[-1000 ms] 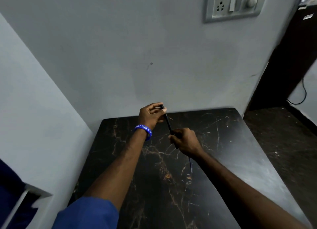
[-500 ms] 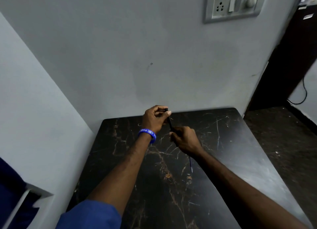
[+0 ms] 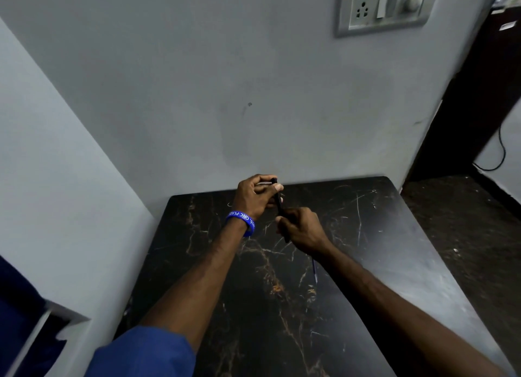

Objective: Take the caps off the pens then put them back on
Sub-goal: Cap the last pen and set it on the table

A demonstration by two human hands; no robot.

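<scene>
At the bottom left of the frame is a blue sleeve (image 3: 146,351) on the left arm. Both bare arms reach up the middle of the frame over a black bench (image 3: 394,249) with gold and white marble lines.

A thin blue pen (image 3: 314,271) lies on the bench near the middle of the frame, partly hidden under the right arm.

Higher up, just above the middle of the frame, the two hands meet over the far part of the bench. The right hand (image 3: 303,230) has its grip closed around the lower end of a black pen (image 3: 279,206). The pen points up and a little to the left. The left hand (image 3: 255,196) has its grip pinched on the top end of the same pen, with the thumb and a finger around it. I cannot tell if the cap is on tight or partly off. The left wrist has a blue wristband (image 3: 242,221) with white letters.

Behind the bench is a grey wall (image 3: 197,94). At the upper right of the frame there is a switch plate (image 3: 383,5) with a socket. At the far right is a dark doorway (image 3: 479,108), and a black cable (image 3: 500,151) hangs beside it.
</scene>
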